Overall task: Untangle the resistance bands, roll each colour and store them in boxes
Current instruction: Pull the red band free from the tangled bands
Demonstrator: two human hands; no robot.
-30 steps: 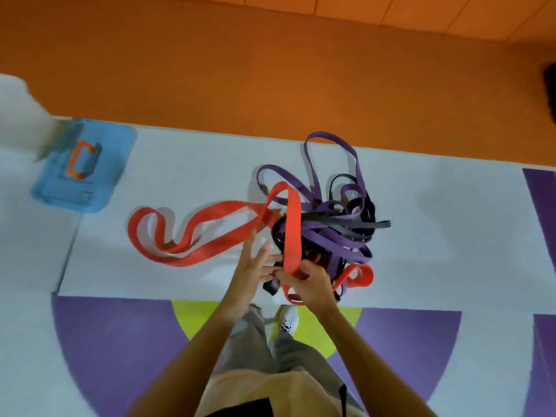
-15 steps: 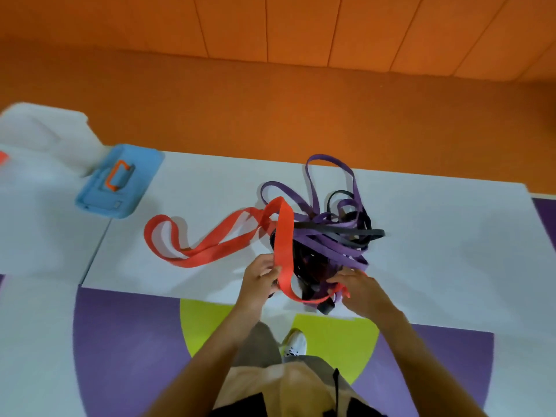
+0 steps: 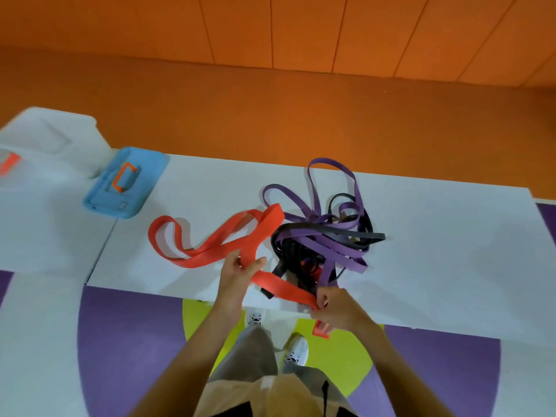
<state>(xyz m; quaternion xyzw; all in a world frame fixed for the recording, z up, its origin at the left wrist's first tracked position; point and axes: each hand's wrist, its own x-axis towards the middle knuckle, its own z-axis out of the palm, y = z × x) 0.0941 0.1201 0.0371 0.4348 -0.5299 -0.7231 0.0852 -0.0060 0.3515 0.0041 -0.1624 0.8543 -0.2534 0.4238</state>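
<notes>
Red-orange band [image 3: 210, 251]; purple bands [image 3: 331, 245] tangled with black bands [image 3: 361, 236]. White surface [image 3: 436, 251]. Light blue box [image 3: 126, 182] with orange handle [image 3: 123, 177]. Orange wall [image 3: 270, 100]. Floor [image 3: 126, 341] patterned in purple, yellow-green and white. White shoes [image 3: 296, 350].

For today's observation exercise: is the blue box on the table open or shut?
Shut. The blue box lies flat with its lid down, its orange handle on top, and no interior showing.
</notes>
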